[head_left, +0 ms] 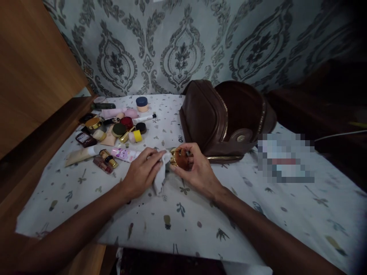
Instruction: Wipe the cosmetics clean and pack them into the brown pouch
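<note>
My right hand point(197, 168) is closed around a perfume bottle point(180, 159), which has amber sides and a shiny gold part facing left. A white cloth point(161, 176) is gripped in my left hand point(142, 171), its upper edge against the gold end of the bottle and its lower end hanging down. Just left of that hand lies a white and purple tube point(123, 154) with a printed picture. Behind my right hand stands a brown leather bag point(200, 114) with its gold zipper open.
Several cosmetics lie at the left, among them a dark-lidded jar point(118, 130), a yellow-capped jar point(135, 136), a beige tube point(82, 154) and a blue-lidded jar point(142, 104). A blurred-out item point(285, 158) lies right of the bag. A wooden panel point(40, 49) borders the left.
</note>
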The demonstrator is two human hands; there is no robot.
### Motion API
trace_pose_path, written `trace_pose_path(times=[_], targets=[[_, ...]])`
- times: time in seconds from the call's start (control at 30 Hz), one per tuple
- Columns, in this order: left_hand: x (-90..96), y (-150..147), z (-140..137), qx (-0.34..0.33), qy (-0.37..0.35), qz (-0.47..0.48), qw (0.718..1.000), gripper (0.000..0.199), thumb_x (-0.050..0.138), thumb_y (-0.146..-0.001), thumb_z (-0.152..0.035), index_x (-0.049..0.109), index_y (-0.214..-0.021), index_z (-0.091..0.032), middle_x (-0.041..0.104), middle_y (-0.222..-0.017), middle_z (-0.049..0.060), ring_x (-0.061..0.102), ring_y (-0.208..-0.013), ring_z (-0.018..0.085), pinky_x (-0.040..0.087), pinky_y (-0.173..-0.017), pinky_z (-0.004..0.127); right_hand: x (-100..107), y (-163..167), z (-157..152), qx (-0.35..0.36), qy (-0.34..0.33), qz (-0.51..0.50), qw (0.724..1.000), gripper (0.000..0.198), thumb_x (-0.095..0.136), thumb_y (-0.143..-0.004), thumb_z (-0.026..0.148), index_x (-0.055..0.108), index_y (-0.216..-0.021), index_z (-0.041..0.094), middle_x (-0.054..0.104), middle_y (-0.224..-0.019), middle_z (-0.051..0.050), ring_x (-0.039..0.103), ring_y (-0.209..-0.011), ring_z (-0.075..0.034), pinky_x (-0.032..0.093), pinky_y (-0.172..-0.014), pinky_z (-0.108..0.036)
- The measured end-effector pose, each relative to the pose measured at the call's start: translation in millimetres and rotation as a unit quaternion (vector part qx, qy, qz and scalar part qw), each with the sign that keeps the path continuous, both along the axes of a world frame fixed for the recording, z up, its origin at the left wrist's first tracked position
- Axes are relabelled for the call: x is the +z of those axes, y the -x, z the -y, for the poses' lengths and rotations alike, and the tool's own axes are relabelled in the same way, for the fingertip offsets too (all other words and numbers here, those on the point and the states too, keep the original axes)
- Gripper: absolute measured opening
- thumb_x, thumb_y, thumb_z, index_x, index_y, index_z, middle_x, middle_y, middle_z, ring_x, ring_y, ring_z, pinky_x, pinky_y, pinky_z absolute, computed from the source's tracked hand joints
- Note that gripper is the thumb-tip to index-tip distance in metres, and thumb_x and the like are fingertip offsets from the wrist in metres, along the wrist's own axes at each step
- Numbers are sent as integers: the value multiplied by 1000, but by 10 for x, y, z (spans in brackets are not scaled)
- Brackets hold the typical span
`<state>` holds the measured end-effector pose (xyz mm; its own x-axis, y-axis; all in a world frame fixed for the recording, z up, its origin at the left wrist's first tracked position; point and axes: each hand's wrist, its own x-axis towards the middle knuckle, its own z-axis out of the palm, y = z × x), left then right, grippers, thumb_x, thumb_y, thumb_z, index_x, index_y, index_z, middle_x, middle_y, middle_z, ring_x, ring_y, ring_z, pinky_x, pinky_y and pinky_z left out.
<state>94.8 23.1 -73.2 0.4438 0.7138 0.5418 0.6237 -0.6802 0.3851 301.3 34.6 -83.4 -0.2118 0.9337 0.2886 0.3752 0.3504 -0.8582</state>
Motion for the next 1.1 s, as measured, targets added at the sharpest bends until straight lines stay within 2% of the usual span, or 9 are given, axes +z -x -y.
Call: trace_pose_path(times=[0.1,0.17,0.37,0.47,0.6,0.7,0.77,1.0,1.1], targets=[[-13,-44,56,-18,-79,-47,996,36,47,-99,-20,51,-134,-15,59,-110,12,57,-102,22,52,-86,35,7,-7,-4,18,-31,14,999,49,70,-79,30,51,-123,24,60,-115,-8,62,-99,-24,53,-87,-41],[-26,-42,44,-12,-82,-50,995,36,47,-99,-19,50,-135,-14,58,-110,12,57,-103,22,52,-87,35,7,-10,-7,28,-46,22,998,47,69,-81,31,54,-125,26,59,-113,-8,61,-98,-24,54,-84,-41],[-14,34,-96,21,71,27,997,19,42,-100,-21,61,-98,-17,58,-97,7,59,-92,19,51,-82,31,-22,9,-4,16,-47,-8,999,42,71,-79,31,58,-118,27,61,-114,-8,62,-99,-25,56,-84,-43],[-6,50,-108,33,81,38,995,20,42,-100,-22,60,-92,-17,58,-94,5,58,-89,18,51,-79,31,-37,36,8,19,8,-60,998,41,71,-78,33,56,-115,25,62,-112,-7,64,-92,-22,57,-79,-39],[-23,10,-19,39,-37,-9,999,30,43,-99,-19,56,-126,-16,57,-112,11,57,-104,22,52,-87,35,-53,70,25,34,107,-137,984,45,72,-77,36,49,-114,24,61,-104,-4,64,-75,-15,57,-65,-31],[-44,-44,51,8,-136,-64,989,44,46,-97,-15,46,-141,-17,57,-114,13,56,-106,25,53,-88,38,-54,79,26,37,134,-156,978,45,72,-76,35,47,-111,25,59,-101,-2,62,-70,-13,54,-57,-27],[-55,-61,58,-5,-156,-75,985,49,45,-97,-13,41,-146,-18,58,-113,14,56,-106,26,53,-88,40,-46,76,20,34,135,-148,979,44,73,-74,34,48,-109,24,59,-98,-1,62,-68,-13,53,-55,-25],[-72,37,-86,66,7,-2,998,34,42,-99,-20,57,-130,-19,56,-109,9,57,-103,22,53,-88,36,-25,67,32,10,127,-112,986,43,70,-78,50,46,-102,23,66,-91,-2,64,-66,-16,53,-58,-30],[-72,47,-73,53,9,19,998,38,41,-99,-18,53,-136,-21,54,-112,9,57,-104,21,52,-90,36,-32,89,63,19,141,-139,980,41,68,-80,51,44,-98,23,67,-86,-2,67,-73,-18,55,-64,-32]])
